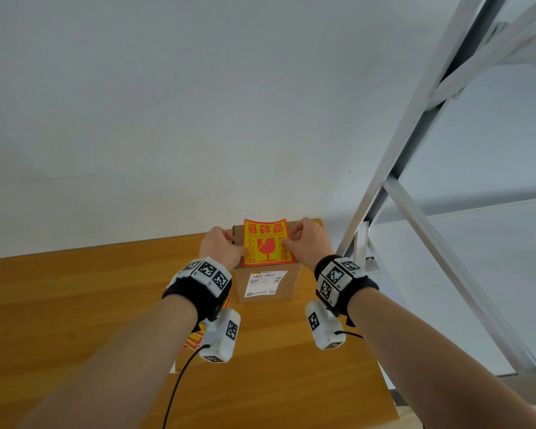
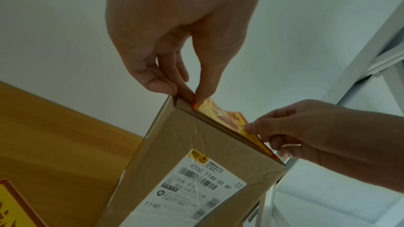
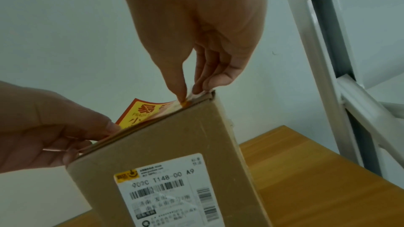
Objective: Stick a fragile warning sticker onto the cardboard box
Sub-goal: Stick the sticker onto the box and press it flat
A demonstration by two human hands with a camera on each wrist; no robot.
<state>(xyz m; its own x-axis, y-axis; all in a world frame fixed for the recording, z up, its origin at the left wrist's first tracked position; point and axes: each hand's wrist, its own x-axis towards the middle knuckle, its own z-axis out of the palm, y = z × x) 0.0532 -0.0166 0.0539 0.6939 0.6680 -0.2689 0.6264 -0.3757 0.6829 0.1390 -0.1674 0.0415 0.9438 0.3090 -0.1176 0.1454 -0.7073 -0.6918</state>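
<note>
A brown cardboard box [image 1: 268,284] with a white shipping label [image 1: 264,283] stands on the wooden table [image 1: 75,305]. Over its top lies a yellow and red fragile sticker [image 1: 266,243], its far edge curled up off the cardboard. My left hand [image 1: 240,247] pinches the sticker's left edge and my right hand [image 1: 290,239] pinches its right edge. In the left wrist view my left hand [image 2: 192,98] holds the sticker [image 2: 227,118] at the box [image 2: 186,153] corner. In the right wrist view my right hand [image 3: 188,97] pinches the sticker [image 3: 140,113] at the opposite corner of the box [image 3: 164,144].
More red and yellow stickers [image 1: 195,335] lie on the table under my left wrist, and one of these spare stickers [image 2: 10,204] shows in the left wrist view. A white metal shelf frame [image 1: 415,150] rises just right of the box. A white wall [image 1: 167,119] stands right behind it.
</note>
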